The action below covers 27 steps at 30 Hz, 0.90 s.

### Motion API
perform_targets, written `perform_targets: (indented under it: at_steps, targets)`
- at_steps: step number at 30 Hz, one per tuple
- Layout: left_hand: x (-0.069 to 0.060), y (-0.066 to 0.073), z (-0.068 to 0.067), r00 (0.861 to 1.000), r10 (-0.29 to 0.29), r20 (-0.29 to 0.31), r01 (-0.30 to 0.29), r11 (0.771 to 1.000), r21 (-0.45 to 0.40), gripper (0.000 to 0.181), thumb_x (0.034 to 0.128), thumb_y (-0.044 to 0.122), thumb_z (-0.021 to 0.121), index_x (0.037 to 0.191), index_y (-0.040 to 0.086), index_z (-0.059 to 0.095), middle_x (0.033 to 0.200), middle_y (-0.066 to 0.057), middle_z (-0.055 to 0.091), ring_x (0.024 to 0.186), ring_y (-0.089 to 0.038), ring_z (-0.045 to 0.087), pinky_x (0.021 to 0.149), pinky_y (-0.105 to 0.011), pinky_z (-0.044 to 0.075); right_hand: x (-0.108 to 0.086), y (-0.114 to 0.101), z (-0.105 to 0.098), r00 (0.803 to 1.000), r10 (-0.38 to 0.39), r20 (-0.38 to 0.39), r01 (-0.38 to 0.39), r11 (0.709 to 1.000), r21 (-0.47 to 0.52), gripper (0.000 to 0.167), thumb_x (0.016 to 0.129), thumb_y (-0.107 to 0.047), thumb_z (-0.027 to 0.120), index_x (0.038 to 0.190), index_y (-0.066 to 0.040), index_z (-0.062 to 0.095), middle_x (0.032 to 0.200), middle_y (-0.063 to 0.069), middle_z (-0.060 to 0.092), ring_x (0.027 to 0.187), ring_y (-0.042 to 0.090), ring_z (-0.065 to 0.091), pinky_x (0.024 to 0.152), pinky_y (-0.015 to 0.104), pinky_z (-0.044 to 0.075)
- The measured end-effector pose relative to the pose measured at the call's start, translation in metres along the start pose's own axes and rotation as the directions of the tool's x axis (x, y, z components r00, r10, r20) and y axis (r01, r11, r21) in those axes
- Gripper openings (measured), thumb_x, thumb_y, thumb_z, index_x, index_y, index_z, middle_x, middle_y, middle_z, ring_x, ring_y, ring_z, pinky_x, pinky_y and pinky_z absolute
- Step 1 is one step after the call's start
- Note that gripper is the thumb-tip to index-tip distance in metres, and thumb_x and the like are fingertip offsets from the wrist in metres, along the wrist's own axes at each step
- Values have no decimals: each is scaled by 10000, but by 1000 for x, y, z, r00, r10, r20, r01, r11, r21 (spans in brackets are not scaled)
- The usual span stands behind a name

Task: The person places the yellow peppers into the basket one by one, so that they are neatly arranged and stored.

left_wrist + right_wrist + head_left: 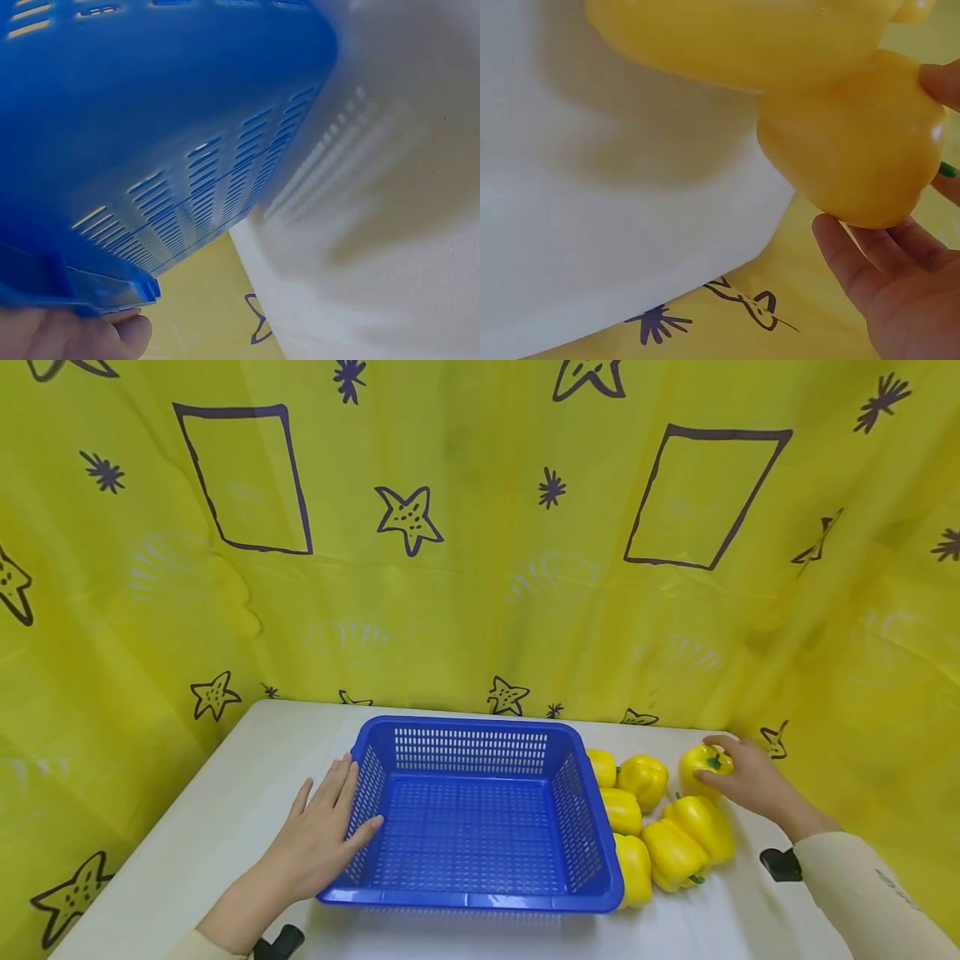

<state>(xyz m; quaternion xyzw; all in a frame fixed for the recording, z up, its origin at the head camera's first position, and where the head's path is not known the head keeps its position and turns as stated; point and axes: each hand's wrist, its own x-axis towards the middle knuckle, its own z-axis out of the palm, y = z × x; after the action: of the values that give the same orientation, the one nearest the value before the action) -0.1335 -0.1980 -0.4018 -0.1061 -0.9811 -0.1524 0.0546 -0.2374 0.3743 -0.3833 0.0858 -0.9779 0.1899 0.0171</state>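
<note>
A blue perforated plastic basket [465, 900] stands on the white table, with nothing inside. My left hand [318, 835] rests on its left rim, fingers straight and thumb reaching over the inner side; the left wrist view shows fingertips [105, 337] at the rim. At the table's far right corner, my right hand [753, 781] holds a yellow bell pepper [690, 775] with a green stem between thumb and fingers. The right wrist view shows this bell pepper [847, 150] against another yellow bell pepper [742, 37].
Several more yellow bell peppers [671, 856] lie close together along the basket's right side. The white table [225, 827] ends at a yellow curtain [465, 610] with dark starfish drawings, which hangs behind and at both sides.
</note>
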Motion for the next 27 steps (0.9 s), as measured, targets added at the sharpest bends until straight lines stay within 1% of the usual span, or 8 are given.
perform_targets:
  at_steps: [6,10,13,15,17,21,24,27]
  targets:
    - [0,0,-1,1000,9,-13,-9,1000,11,862,991,555,446,1544,-64,212,1638,-236,171,1510,-437,169,1185,-690,88,-3,-6,-6,1000,-15,-7,15,1000,-6,600,949,-343,641,1366,57,479,1228,432,451,1007,496,494,762,613,473]
    - [0,0,-1,1000,0,2,0,1000,0,865,991,551,447,1547,-63,200,1645,-231,146,1516,-434,149,1191,-683,72,-2,-10,-7,999,-37,-33,37,999,2,560,958,-320,629,1349,58,494,1280,412,435,1080,521,462,832,670,441]
    - [1,0,0,1000,-2,3,2,1000,-4,869,988,555,450,1547,-62,200,1647,-230,142,1516,-434,148,1193,-681,66,-1,-14,-9,997,-61,-53,61,998,-10,538,958,-306,631,1335,57,509,1292,382,469,1116,526,465,874,690,426]
    - [1,0,0,1000,1,-1,-1,1000,-3,871,988,559,447,1547,-63,202,1646,-229,148,1516,-434,152,1193,-681,69,-1,-17,-10,996,-70,-58,69,997,-23,527,957,-300,632,1333,53,520,1254,356,505,1073,492,498,845,657,451]
    - [1,0,0,1000,4,-2,-4,1000,-3,869,989,558,444,1548,-62,200,1647,-227,148,1517,-432,152,1194,-679,69,-1,-21,-12,996,-74,-58,72,997,-37,514,955,-297,635,1327,42,532,1189,337,528,988,439,529,782,594,479]
    - [1,0,-1,1000,9,-4,-9,1000,-1,865,992,558,439,1549,-58,200,1646,-226,149,1517,-430,153,1193,-680,71,0,-30,-18,995,-85,-60,82,995,-54,495,945,-286,644,1314,29,546,1119,319,529,890,359,534,698,481,485]
    - [1,0,-1,1000,9,-7,-9,1000,3,863,992,555,441,1547,-61,203,1644,-231,154,1515,-433,155,1191,-684,78,1,-38,-22,993,-101,-65,97,993,-63,498,926,-280,665,1302,28,555,1124,319,529,869,342,537,683,451,483]
    - [1,-2,0,1000,2,3,-2,1000,-3,865,993,553,440,1548,-64,194,1646,-232,142,1517,-434,145,1192,-682,67,1,-46,-25,991,-121,-57,117,990,-77,508,900,-277,693,1295,16,565,1151,318,533,878,341,544,691,458,497]
